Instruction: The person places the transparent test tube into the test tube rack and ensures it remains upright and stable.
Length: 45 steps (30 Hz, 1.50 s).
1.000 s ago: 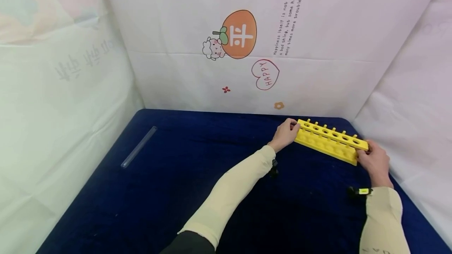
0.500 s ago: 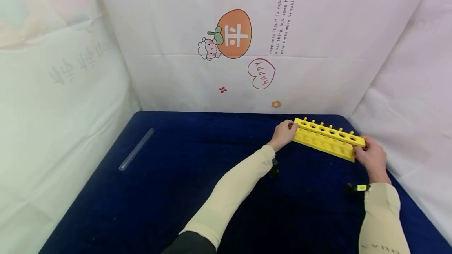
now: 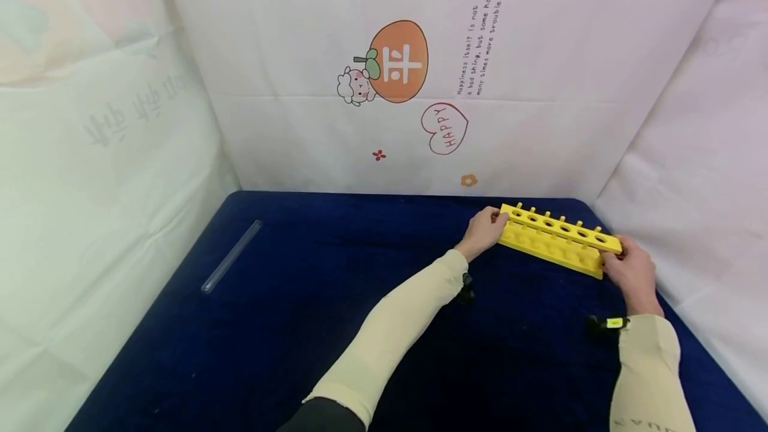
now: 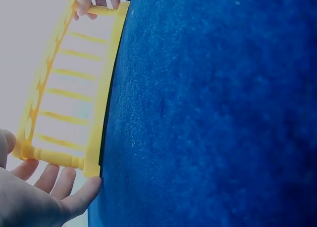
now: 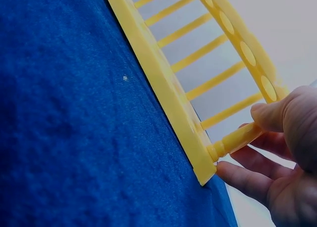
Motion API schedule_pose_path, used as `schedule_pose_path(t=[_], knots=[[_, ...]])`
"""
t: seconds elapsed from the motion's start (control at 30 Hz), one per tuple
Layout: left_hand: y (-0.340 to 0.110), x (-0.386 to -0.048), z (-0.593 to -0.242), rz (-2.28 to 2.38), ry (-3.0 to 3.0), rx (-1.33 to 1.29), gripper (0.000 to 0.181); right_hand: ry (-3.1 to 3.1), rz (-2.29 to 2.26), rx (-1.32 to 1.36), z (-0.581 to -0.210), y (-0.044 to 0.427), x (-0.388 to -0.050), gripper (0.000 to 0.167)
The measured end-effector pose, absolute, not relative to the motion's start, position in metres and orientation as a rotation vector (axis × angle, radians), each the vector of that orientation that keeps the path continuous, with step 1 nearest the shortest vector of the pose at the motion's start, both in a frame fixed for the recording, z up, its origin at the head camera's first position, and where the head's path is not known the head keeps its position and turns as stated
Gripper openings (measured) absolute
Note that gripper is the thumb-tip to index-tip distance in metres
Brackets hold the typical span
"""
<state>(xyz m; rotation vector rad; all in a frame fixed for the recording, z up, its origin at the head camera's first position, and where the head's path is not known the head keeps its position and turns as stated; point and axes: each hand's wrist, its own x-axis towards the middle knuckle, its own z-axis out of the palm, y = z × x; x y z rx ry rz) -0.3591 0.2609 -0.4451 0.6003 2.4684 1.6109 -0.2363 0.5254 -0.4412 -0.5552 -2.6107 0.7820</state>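
At head-view right, we observe the left hand (image 3: 483, 232) and right hand (image 3: 633, 272) pinching opposite ends of a yellow rack (image 3: 551, 251).

- The head view is bright, with soft and even light.
- There, the dark blue tabletop (image 3: 252, 325) is almost black near the bottom.
- The clear tube (image 3: 232, 257) shows faint reflections.
- In the left wrist view, glare washes out the background (image 4: 25, 49) behind the yellow rack (image 4: 107, 88), and the tabletop looks blurred.
- The right wrist view is dimmer, darker at its left.

Yellow rack (image 4: 69, 94), fingers (image 4: 64, 182) at both ends
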Motion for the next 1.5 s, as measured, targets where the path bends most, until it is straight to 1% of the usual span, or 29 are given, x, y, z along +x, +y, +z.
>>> schedule_pose_path(t=[0.33,0.47,0.63,0.83,1.17,1.33,1.5], knots=[[0.260,-0.353,-0.447,1.684,2.411,0.610,0.033,-2.614,0.788,-0.558,-0.443,0.528,-0.231,0.041],[0.258,-0.351,-0.448,1.717,2.382,0.600,0.032,-2.619,0.782,-0.558,-0.444,0.528,-0.231,0.039],[0.254,-0.348,-0.445,1.757,2.331,0.607,0.033,-2.622,0.782,-0.581,-0.444,0.529,-0.232,0.042],[0.249,-0.347,-0.444,1.759,2.315,0.585,0.034,-2.611,0.763,-0.560,-0.445,0.527,-0.234,0.039],[0.247,-0.351,-0.445,1.759,2.322,0.563,0.030,-2.622,0.781,-0.557,-0.443,0.528,-0.237,0.042],[0.247,-0.352,-0.448,1.758,2.329,0.542,0.031,-2.617,0.762,-0.544,-0.443,0.526,-0.237,0.035],[0.244,-0.351,-0.449,1.756,2.335,0.548,0.032,-2.622,0.753,-0.549,-0.443,0.525,-0.238,0.034]])
